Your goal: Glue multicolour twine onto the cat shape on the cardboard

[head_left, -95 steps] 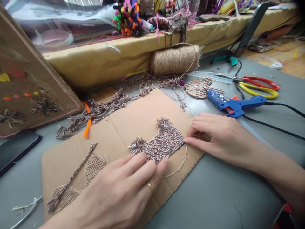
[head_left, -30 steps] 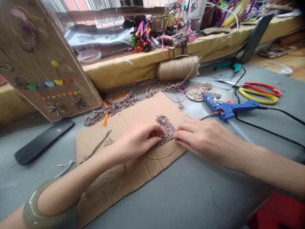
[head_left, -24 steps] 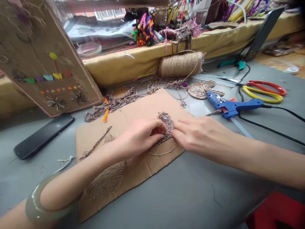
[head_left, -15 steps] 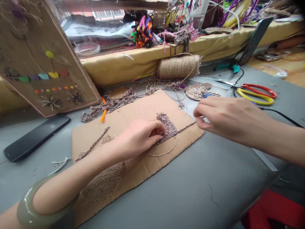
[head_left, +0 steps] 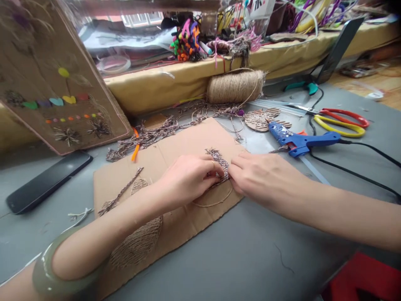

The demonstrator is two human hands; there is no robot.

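A brown cardboard sheet (head_left: 188,138) lies flat on the grey table. On it sits a patch of multicoloured braided cord (head_left: 219,161) with a loop of jute twine (head_left: 216,204) below it. My left hand (head_left: 188,177) presses its fingertips on the patch's left side. My right hand (head_left: 260,177) pinches the patch's right edge, fingers closed against the cord. The two hands almost touch. Two coiled jute ovals (head_left: 138,246) and a braided stem (head_left: 120,194) are stuck on the sheet's left part, partly hidden by my left forearm.
A blue glue gun (head_left: 299,140) with black cable lies right of the sheet, red-and-yellow scissors (head_left: 341,119) behind it. A jute spool (head_left: 234,85), loose braided cord (head_left: 150,136), a black phone (head_left: 46,182) and a leaning decorated board (head_left: 59,83) stand around.
Half a second ago my right hand was out to the right, pulling a strand of cord taut; it has come back to the patch beside my left hand.
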